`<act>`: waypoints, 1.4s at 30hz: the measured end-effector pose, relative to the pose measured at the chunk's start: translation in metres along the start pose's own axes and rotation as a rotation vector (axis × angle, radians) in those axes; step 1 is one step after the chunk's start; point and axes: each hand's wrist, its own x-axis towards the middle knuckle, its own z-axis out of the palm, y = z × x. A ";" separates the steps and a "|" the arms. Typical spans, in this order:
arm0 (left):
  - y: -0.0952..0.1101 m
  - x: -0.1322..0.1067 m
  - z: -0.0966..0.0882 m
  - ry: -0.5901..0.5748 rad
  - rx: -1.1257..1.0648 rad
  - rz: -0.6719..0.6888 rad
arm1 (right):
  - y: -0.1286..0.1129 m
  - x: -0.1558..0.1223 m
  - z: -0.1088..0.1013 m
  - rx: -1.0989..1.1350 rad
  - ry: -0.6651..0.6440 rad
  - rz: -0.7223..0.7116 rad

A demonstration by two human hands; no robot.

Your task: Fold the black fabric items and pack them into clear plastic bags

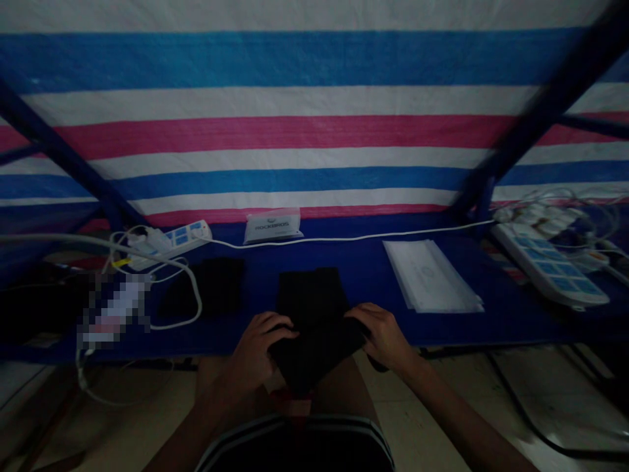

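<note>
A piece of black cloth hangs over the table's front edge between my two hands. My left hand has its fingers closed on the left side of the cloth. Its right side is pinched by my right hand. Beyond them a flat, folded-looking black part lies on the blue table; in the dim light I cannot tell whether it belongs to the same piece. Farther left is a dark cloth pile. To the right lies a stack of frosted plastic bags.
A packet printed ROCKBROS stands at the back. A white cable crosses the table behind the cloth. Power strips sit at the left and right, with tangled cords. Blue metal frame bars slope up before a striped tarp.
</note>
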 end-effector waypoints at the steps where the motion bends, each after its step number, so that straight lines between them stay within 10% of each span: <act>1: 0.000 0.002 0.000 0.013 -0.039 -0.007 | 0.001 0.002 0.000 -0.012 -0.022 0.036; 16: 0.003 0.046 0.000 0.323 -0.282 -0.379 | 0.007 0.047 -0.002 -0.108 -0.139 0.376; 42: 0.004 0.066 0.008 0.443 -0.079 -0.589 | 0.009 0.055 0.016 0.233 0.264 0.477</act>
